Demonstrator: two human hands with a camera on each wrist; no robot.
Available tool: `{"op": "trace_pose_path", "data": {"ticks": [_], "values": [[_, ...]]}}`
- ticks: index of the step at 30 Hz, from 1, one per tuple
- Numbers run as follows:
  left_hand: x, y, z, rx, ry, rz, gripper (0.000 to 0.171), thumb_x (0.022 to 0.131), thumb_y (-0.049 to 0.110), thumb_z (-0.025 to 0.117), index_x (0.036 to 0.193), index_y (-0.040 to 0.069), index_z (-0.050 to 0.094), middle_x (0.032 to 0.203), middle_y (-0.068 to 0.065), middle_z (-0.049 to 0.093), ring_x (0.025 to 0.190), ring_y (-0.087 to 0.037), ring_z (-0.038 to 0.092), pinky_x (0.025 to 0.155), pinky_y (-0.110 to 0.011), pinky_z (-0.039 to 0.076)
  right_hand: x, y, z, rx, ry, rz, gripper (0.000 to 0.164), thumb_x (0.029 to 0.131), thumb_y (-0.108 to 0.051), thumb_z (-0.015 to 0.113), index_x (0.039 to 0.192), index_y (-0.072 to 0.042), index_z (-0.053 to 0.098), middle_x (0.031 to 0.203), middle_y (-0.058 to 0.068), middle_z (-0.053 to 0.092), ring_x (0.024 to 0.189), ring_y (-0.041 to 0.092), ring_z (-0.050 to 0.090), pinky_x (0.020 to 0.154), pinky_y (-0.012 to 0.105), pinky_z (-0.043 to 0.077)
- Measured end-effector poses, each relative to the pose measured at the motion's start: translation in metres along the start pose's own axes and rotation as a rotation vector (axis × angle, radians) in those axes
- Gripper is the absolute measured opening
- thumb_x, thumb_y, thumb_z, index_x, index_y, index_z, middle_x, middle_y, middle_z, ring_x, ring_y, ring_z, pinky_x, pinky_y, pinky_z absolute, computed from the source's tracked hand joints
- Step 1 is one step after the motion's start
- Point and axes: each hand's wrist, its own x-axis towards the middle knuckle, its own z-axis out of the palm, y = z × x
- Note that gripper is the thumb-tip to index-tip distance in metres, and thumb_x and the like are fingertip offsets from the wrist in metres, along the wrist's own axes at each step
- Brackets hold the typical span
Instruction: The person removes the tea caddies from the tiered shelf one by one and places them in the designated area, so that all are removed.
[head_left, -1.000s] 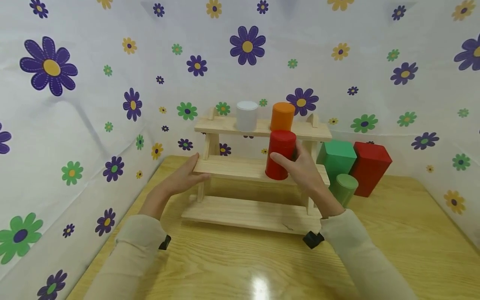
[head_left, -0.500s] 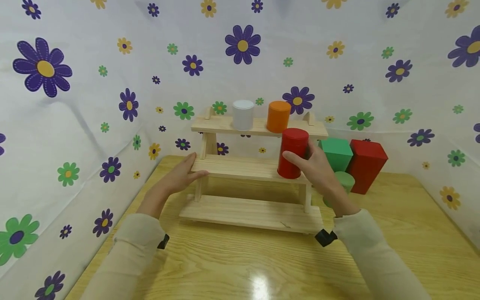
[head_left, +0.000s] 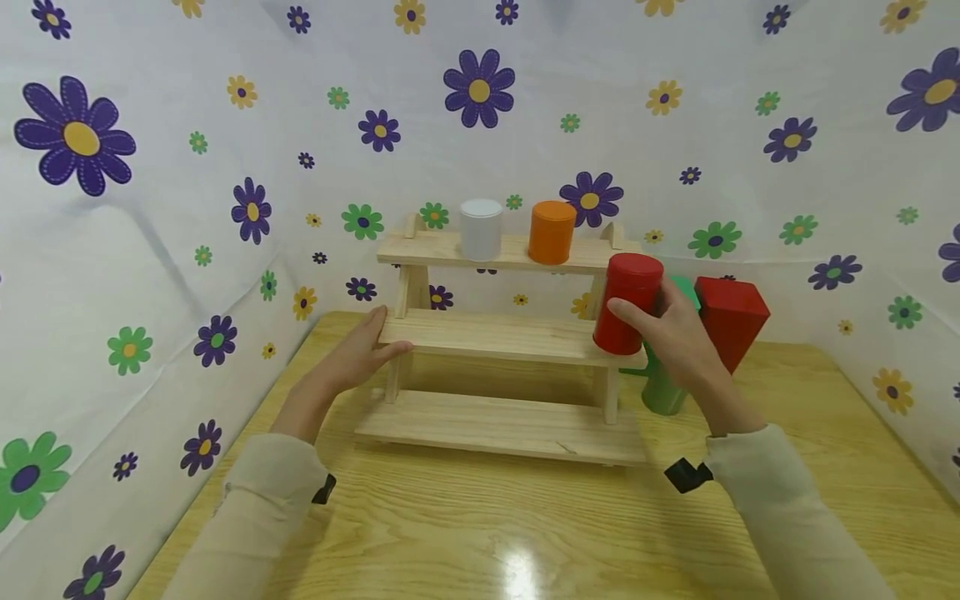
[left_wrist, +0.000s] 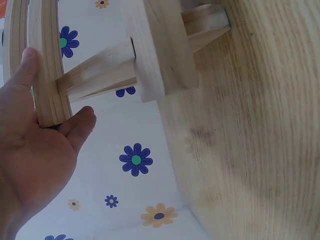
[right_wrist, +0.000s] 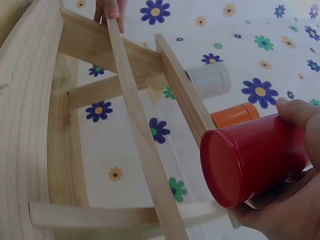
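My right hand [head_left: 686,337] grips a red cylindrical canister [head_left: 628,308] round its side, thumb across the front. The canister is upright, at the right end of the middle board of a three-tier wooden shelf [head_left: 487,333]. In the right wrist view, the underside of the red canister [right_wrist: 222,170] shows and stands apart from the boards. My left hand [head_left: 352,357] holds the left end of that middle board. In the left wrist view, the thumb and fingers of the left hand [left_wrist: 40,155] lie round the board's end.
On the top board stand a white canister [head_left: 481,231] and an orange canister [head_left: 552,233]. Right of the shelf, a green box [head_left: 686,289], a red box [head_left: 729,317] and a green canister [head_left: 664,393] stand on the wooden table [head_left: 450,517], partly behind my right hand. Flowered cloth [head_left: 315,75] hangs around.
My right hand has carried the red canister rightward along the middle board, from right of centre to the right end. The left hand keeps its hold on the board.
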Motion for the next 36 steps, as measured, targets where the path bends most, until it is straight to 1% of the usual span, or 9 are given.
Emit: {"op": "trace_pose_path", "data": {"ticks": [6, 10, 12, 14, 17, 19, 22, 28, 36], "values": [[0.001, -0.007, 0.002, -0.064, 0.016, 0.056, 0.084, 0.106, 0.036, 0.060, 0.164, -0.001, 0.011, 0.163, -0.026, 0.026, 0.152, -0.041, 0.024, 0.124, -0.057, 0.016, -0.003, 0.006, -0.015, -0.060, 0.056, 0.009, 0.075, 0.102, -0.040, 0.065, 0.160, -0.008, 0.029, 0.152, 0.018, 0.048, 0.136, 0.039, 0.047, 0.110, 0.063, 0.041], [0.000, -0.008, 0.003, -0.085, 0.025, 0.064, 0.083, 0.106, 0.035, 0.061, 0.164, 0.000, 0.012, 0.159, -0.026, 0.031, 0.147, -0.041, 0.032, 0.123, -0.057, 0.019, -0.006, 0.012, -0.023, -0.098, 0.095, -0.003, 0.074, 0.102, -0.039, 0.066, 0.159, -0.009, 0.030, 0.151, 0.017, 0.049, 0.131, 0.033, 0.050, 0.108, 0.061, 0.044], [0.000, -0.009, 0.003, -0.095, 0.029, 0.061, 0.083, 0.105, 0.035, 0.061, 0.164, 0.001, 0.012, 0.158, -0.025, 0.032, 0.145, -0.040, 0.035, 0.123, -0.056, 0.021, -0.007, 0.015, -0.028, -0.122, 0.113, -0.008, 0.073, 0.102, -0.039, 0.066, 0.159, -0.009, 0.031, 0.150, 0.017, 0.050, 0.126, 0.026, 0.051, 0.105, 0.053, 0.049], [0.001, -0.010, 0.004, -0.105, 0.028, 0.063, 0.083, 0.105, 0.035, 0.062, 0.163, 0.001, 0.013, 0.157, -0.024, 0.034, 0.143, -0.039, 0.039, 0.123, -0.056, 0.023, -0.008, 0.018, -0.032, -0.136, 0.129, -0.014, 0.071, 0.102, -0.038, 0.065, 0.158, -0.010, 0.032, 0.148, 0.017, 0.051, 0.121, 0.021, 0.052, 0.098, 0.041, 0.053], [0.001, -0.011, 0.005, -0.111, 0.030, 0.064, 0.082, 0.105, 0.035, 0.062, 0.163, 0.002, 0.015, 0.156, -0.023, 0.035, 0.142, -0.038, 0.040, 0.123, -0.055, 0.024, -0.011, 0.022, -0.039, -0.135, 0.142, -0.016, 0.070, 0.102, -0.037, 0.066, 0.158, -0.010, 0.032, 0.147, 0.017, 0.050, 0.118, 0.018, 0.052, 0.088, 0.022, 0.053], [0.000, -0.011, 0.005, -0.111, 0.031, 0.065, 0.080, 0.105, 0.035, 0.062, 0.162, 0.002, 0.017, 0.155, -0.023, 0.036, 0.142, -0.038, 0.039, 0.122, -0.055, 0.024, -0.012, 0.024, -0.043, -0.129, 0.149, -0.022, 0.070, 0.103, -0.036, 0.066, 0.158, -0.011, 0.032, 0.147, 0.017, 0.049, 0.118, 0.018, 0.052, 0.083, 0.017, 0.052], [-0.001, -0.010, 0.006, -0.112, 0.036, 0.068, 0.075, 0.105, 0.034, 0.062, 0.160, 0.001, 0.021, 0.150, -0.023, 0.039, 0.140, -0.038, 0.040, 0.121, -0.057, 0.026, -0.015, 0.028, -0.051, -0.116, 0.161, -0.035, 0.067, 0.103, -0.034, 0.065, 0.158, -0.013, 0.032, 0.146, 0.015, 0.049, 0.117, 0.016, 0.052, 0.083, 0.016, 0.052], [-0.001, -0.009, 0.007, -0.123, 0.042, 0.080, 0.073, 0.106, 0.033, 0.061, 0.158, -0.001, 0.023, 0.144, -0.024, 0.042, 0.135, -0.040, 0.044, 0.118, -0.059, 0.030, -0.020, 0.034, -0.070, -0.108, 0.190, -0.033, 0.061, 0.105, -0.030, 0.061, 0.157, -0.017, 0.032, 0.140, 0.003, 0.050, 0.114, 0.009, 0.052, 0.084, 0.015, 0.050], [-0.001, -0.009, 0.008, -0.120, 0.042, 0.075, 0.073, 0.105, 0.033, 0.062, 0.158, 0.001, 0.022, 0.144, -0.022, 0.041, 0.133, -0.038, 0.044, 0.118, -0.057, 0.031, -0.025, 0.043, -0.093, -0.153, 0.213, 0.017, 0.065, 0.107, -0.035, 0.058, 0.161, -0.017, 0.027, 0.145, 0.008, 0.046, 0.115, 0.009, 0.049, 0.083, 0.010, 0.049]]}}
